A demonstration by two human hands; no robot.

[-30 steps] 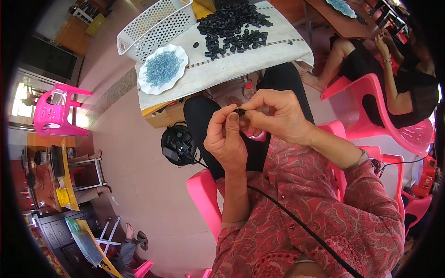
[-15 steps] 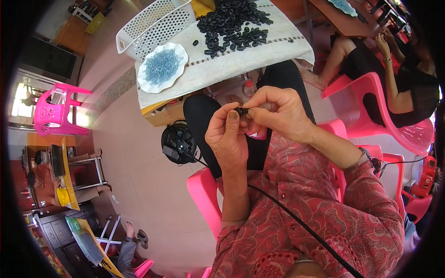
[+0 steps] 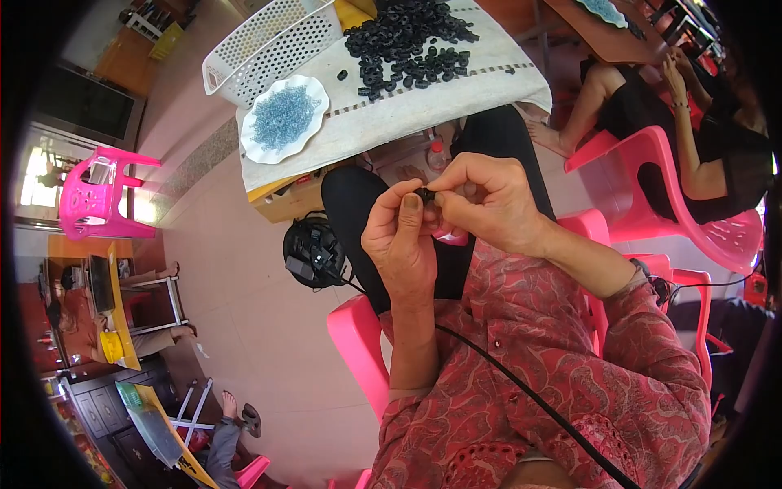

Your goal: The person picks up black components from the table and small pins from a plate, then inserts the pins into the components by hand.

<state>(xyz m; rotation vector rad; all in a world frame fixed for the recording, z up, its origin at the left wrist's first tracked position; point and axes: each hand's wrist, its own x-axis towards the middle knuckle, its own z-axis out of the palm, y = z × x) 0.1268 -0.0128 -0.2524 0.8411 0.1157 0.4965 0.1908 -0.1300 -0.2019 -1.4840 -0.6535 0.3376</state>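
Above my lap, a small black ring-like piece (image 3: 425,195) is pinched between both hands, and the fingertips cover much of it. My left hand (image 3: 402,236) grips it between thumb and forefinger, closed. From the other side, the thumb and forefinger of my right hand (image 3: 493,204) close on the same piece. Beyond my knees, a heap of similar black pieces (image 3: 407,41) lies on a cloth-covered table (image 3: 366,134). To its left, a white wavy-edged plate (image 3: 259,153) holds many tiny clear-blue pieces (image 3: 283,118).
A white perforated basket (image 3: 277,45) stands at the table's far left. On the floor left of my knees lies a black bag (image 3: 314,253) with cables. A black cable (image 3: 521,387) crosses my shirt. To the right, a person in black (image 3: 709,163) sits on a pink chair (image 3: 652,175).
My hands stay almost in place, with slight finger movement around the black piece. Dark clothing of someone has come into view at the lower right, behind my chair.
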